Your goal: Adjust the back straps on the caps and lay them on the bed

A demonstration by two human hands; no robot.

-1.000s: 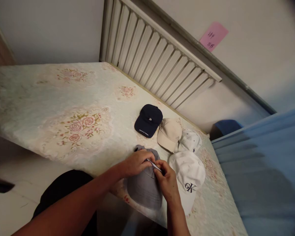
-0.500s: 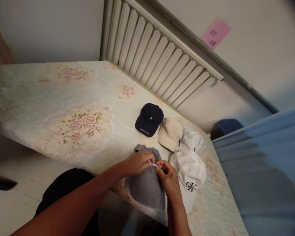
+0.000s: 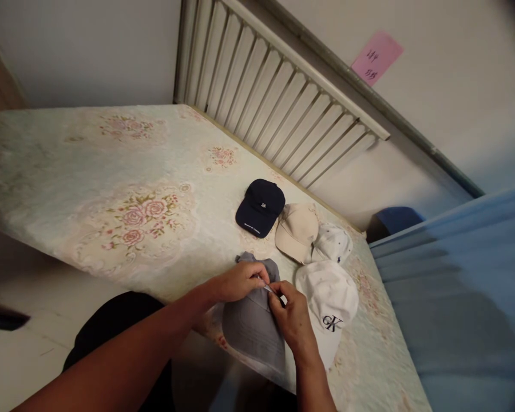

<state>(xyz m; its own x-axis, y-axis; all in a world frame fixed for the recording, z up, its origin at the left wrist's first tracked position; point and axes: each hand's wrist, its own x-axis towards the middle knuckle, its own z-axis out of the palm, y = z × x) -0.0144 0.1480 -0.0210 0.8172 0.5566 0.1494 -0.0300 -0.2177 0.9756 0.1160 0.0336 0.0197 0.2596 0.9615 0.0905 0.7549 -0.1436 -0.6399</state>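
A grey cap (image 3: pixel 253 329) lies on the near edge of a floral mattress (image 3: pixel 111 189), brim toward me. My left hand (image 3: pixel 240 281) rests on its crown with fingers pinched on a small pale tag or strap (image 3: pixel 266 287). My right hand (image 3: pixel 292 320) pinches the other end of the same thin piece, just right of the left hand. A white cap with dark letters (image 3: pixel 328 300) lies beside my right hand.
A navy cap (image 3: pixel 260 207), a beige cap (image 3: pixel 296 232) and a white dotted cap (image 3: pixel 335 242) lie further back. A slatted white bed rail (image 3: pixel 278 97) runs along the far side. Blue fabric (image 3: pixel 463 286) fills the right. A pink note (image 3: pixel 376 57) hangs on the wall.
Both hands stay on the grey cap; the fingers have closed in slightly on the thin piece, which looks shorter between them. The view shifted a little.
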